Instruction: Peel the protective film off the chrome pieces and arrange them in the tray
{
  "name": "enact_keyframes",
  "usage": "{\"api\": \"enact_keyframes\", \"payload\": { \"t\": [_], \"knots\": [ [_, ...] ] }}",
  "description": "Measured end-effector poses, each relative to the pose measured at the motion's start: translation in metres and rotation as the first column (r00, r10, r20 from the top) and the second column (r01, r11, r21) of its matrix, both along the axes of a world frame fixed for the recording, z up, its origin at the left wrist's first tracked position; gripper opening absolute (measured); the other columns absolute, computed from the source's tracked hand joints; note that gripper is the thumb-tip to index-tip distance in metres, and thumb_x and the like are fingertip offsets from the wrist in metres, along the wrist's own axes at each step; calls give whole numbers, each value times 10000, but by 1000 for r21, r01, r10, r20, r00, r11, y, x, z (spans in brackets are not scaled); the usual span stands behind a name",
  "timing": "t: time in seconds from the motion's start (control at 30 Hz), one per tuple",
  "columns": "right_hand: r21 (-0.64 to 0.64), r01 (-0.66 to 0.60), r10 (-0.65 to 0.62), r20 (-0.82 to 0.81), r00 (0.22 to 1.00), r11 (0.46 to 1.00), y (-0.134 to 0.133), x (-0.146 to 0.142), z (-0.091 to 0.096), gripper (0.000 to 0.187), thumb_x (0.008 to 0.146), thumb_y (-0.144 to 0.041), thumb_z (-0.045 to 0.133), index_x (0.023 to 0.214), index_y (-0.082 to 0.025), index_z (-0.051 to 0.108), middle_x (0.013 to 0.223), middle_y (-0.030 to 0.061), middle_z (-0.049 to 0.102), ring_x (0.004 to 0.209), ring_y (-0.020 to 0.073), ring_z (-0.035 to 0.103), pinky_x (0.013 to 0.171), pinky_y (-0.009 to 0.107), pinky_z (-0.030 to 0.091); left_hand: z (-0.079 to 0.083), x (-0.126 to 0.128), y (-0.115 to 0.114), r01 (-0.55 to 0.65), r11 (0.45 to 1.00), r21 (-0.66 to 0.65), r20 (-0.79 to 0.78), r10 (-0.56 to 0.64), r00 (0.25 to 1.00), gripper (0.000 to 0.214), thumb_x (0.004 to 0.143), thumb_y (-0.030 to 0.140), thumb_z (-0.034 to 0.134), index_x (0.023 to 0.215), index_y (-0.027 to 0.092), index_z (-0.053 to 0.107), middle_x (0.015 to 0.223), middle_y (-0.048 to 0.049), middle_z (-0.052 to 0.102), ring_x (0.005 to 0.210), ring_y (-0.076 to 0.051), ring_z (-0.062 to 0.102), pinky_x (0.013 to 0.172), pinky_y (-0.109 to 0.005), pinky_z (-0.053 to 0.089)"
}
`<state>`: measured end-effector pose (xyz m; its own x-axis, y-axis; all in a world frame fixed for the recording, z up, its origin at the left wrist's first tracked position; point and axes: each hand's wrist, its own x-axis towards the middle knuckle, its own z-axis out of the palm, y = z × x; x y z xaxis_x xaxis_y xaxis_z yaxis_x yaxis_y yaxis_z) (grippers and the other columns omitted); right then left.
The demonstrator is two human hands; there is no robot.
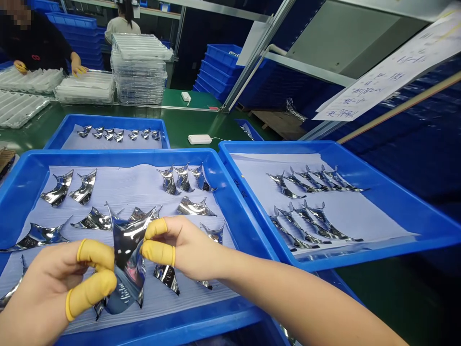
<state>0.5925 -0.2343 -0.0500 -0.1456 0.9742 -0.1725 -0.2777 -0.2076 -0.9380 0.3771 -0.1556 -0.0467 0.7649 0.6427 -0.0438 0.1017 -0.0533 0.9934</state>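
Note:
Both my hands pinch one shiny chrome curved part (127, 254) above the near blue tray (230, 202). My left hand (54, 283) grips its left edge with yellow finger cots on thumb and forefinger. On the part's right edge my right hand (180, 247) pinches it, also in yellow cots. Several more chrome parts (182, 180) lie on white foam lining in the tray below.
A second blue tray (378, 187) at the right holds rows of chrome parts. A third tray (68, 127) lies behind. Stacked clear plastic trays (139, 67) stand on the green table, where another person's hands (77, 67) work. A white device (199, 139) lies nearby.

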Motion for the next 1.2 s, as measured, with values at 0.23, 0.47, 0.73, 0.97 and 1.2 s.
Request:
{"api": "enact_keyframes", "payload": {
  "t": [0.23, 0.47, 0.73, 0.97, 1.2],
  "knots": [
    [-48, -15, 7, -164, 986, 999, 3, -2, 4, 453, 617, -542, 872, 689, -165, 631, 641, -42, 601, 568, 72, 512, 602, 247, 465, -1, 15, 9, -23, 951, -309, -82, -3, 997, 207, 717, 472, 832, 797, 281, 825, 684, -19, 778, 605, -156, 698, 576, -197, 567],
    [3, 170, -128, 667, 734, 986, 54, 37, 36, 125, 787, -148, 614, 668, -152, 650, 661, 10, 657, 587, 97, 551, 591, 235, 452, 15, 22, 76, 2, 909, 416, -483, 219, 848, 574, 827, 637, 479, 1110, 201, 723, 1042, -84, 802, 937, -275, 732, 837, -366, 593],
    [-198, 223, 162, 972, 169, 955, 136, 34, 12, 204, 813, -229, 712, 948, -76, 722, 1020, 177, 733, 960, 293, 689, 768, 372, 538, -1, 55, 171, 172, 754, 634, -719, 493, 490, 350, 907, 409, 649, 1152, 162, 686, 1138, -112, 725, 1072, -297, 669, 935, -512, 517],
    [-208, 243, 207, 978, 29, 947, 130, 31, 0, 318, 961, -380, 620, 1142, -121, 659, 1182, 124, 678, 1077, 246, 656, 929, 448, 533, -32, 72, 178, 229, 761, 607, -772, 496, 398, 305, 945, 359, 642, 1173, 158, 654, 1229, -103, 671, 1103, -267, 650, 949, -505, 529],
    [-86, 186, 73, 994, 77, 979, 67, 55, 25, 270, 943, -322, 557, 909, -137, 750, 864, 140, 755, 873, 286, 704, 710, 334, 495, -14, 70, 173, 36, 785, 619, -674, 507, 537, 244, 934, 360, 649, 1069, 160, 682, 1133, -81, 696, 1046, -252, 657, 930, -488, 522]
  ]
}}
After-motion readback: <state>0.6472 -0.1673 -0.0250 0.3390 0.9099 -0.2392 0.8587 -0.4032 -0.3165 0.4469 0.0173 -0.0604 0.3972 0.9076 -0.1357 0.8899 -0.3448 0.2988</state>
